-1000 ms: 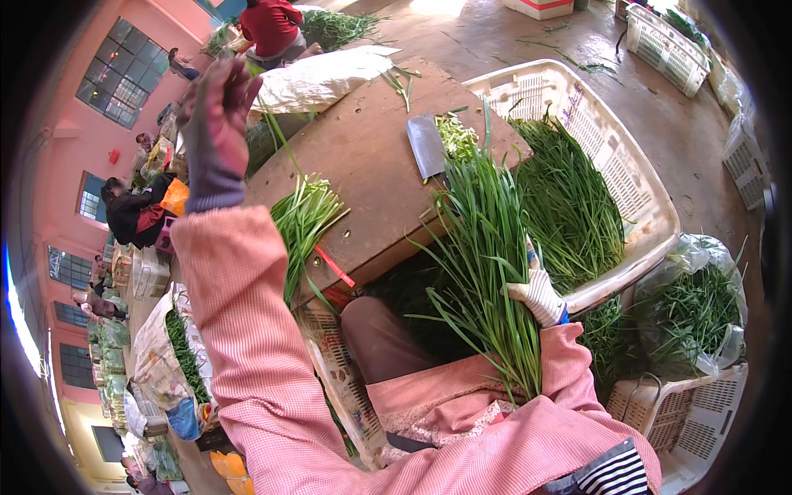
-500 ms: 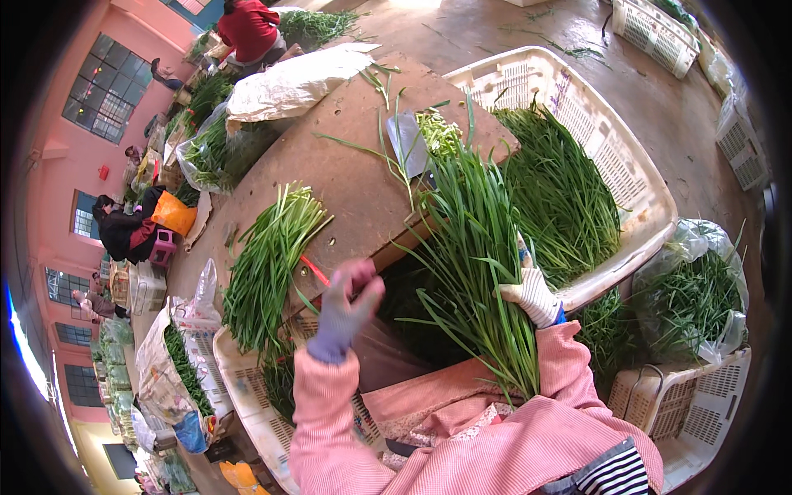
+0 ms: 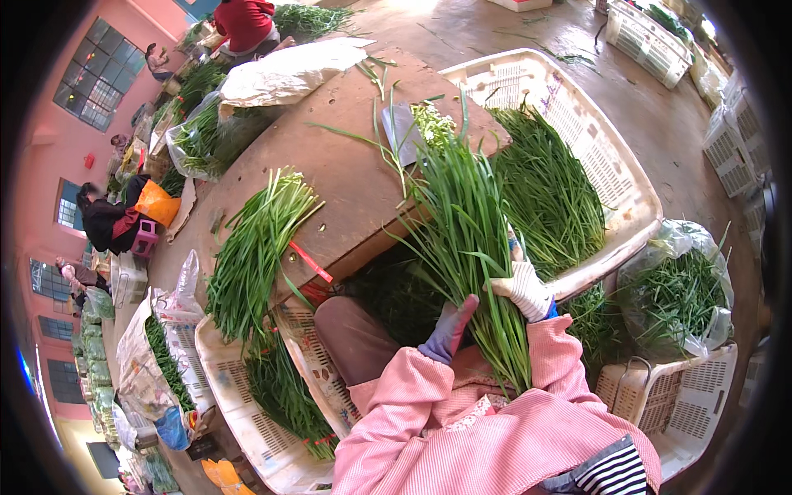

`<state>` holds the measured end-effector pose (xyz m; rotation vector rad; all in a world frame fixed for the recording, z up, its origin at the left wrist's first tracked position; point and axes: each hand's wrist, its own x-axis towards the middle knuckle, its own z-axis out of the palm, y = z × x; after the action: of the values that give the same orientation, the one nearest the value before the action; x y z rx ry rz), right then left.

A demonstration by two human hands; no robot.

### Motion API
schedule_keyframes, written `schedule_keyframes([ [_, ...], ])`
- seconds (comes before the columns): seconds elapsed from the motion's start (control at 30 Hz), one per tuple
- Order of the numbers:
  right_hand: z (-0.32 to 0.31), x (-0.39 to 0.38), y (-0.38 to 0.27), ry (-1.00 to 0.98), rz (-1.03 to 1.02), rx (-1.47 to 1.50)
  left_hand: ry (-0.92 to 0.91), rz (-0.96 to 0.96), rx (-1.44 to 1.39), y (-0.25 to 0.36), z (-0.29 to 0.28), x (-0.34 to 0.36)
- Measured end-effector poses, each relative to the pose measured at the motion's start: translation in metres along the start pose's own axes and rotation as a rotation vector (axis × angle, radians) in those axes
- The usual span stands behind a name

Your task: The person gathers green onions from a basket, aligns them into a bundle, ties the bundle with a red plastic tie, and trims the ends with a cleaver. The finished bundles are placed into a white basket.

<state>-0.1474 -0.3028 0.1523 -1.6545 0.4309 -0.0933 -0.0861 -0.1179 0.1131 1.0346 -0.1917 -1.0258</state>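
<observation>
A thick bunch of garlic chives [image 3: 472,223] stands tilted before me, its leaves drooping toward my lap. My right hand [image 3: 525,289], in a white glove with a blue cuff, is closed round its right side. Against the left side of the lower leaves is my left hand [image 3: 448,328], in a grey-purple glove, thumb up and the other fingers partly hidden behind the leaves. A second chive bunch [image 3: 262,247] lies over the left edge of the brown board [image 3: 330,157]. A red tie strip [image 3: 311,261] sticks out at the board's near edge. Behind the held bunch lies a wide knife blade [image 3: 402,132].
A large white crate [image 3: 615,140] full of chives stands right of the board. Another crate [image 3: 223,404] with greens is at my left knee. A plastic bag of greens [image 3: 681,289] rests at far right. A person in red [image 3: 245,25] and others sit farther off.
My left hand has moved right and down, from beside the red strip to the held bunch. My right hand keeps its hold. The view has shifted slightly.
</observation>
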Motion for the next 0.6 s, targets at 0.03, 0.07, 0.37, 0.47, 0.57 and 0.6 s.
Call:
schedule_keyframes([
  [0.03,0.000,-0.004,-0.003,-0.036,-0.002,0.060,0.004,-0.034,-0.015,0.003,0.004,0.005],
  [0.07,0.000,-0.007,-0.007,-0.038,-0.094,-0.006,-0.006,-0.023,-0.027,0.008,0.009,0.007],
  [0.37,-0.008,-0.063,-0.056,0.019,-0.065,-0.243,-0.039,0.163,0.070,0.060,0.080,0.011],
  [0.47,-0.012,-0.066,-0.080,0.011,-0.022,-0.219,-0.029,0.263,0.083,0.086,0.104,0.006],
  [0.57,-0.017,-0.049,-0.120,-0.038,-0.169,-0.181,-0.007,0.326,0.199,0.138,0.115,-0.002],
  [0.6,-0.012,-0.036,-0.136,-0.014,-0.322,-0.219,-0.022,0.411,0.209,0.159,0.117,-0.005],
])
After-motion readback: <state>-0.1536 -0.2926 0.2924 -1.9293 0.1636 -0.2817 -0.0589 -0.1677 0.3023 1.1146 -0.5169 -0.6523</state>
